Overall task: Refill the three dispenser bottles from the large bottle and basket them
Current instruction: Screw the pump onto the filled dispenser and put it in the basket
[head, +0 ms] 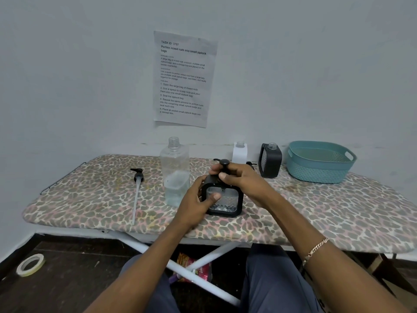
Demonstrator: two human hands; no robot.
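At centre frame, a person's left hand [198, 199] grips the side of a black dispenser bottle [223, 202] standing on a leopard-print ironing board [90, 195], thumb laid across its clear front panel. The right hand [239, 179] curls round the pump [224, 163] at the bottle's neck, hiding the collar, so whether it is seated cannot be told. Just left of the hands stands the large bottle [174, 172], uncapped, with clear liquid in its lower part; the left hand covers its lower right corner. A loose pump with a long tube [137, 188] lies further left. Behind the hands, a white bottle [239, 152] and a second black bottle [270, 161] stand open-necked against the wall; a small black part [251, 164] between them is mostly hidden. A teal basket [320, 163] sits at right. The taped sheet [184, 77] above reads "TASK ID 3797, Portion mixed nuts into small ziplock bags"; its numbered steps are harder to read. A tape roll [30, 264] lies at lower left.
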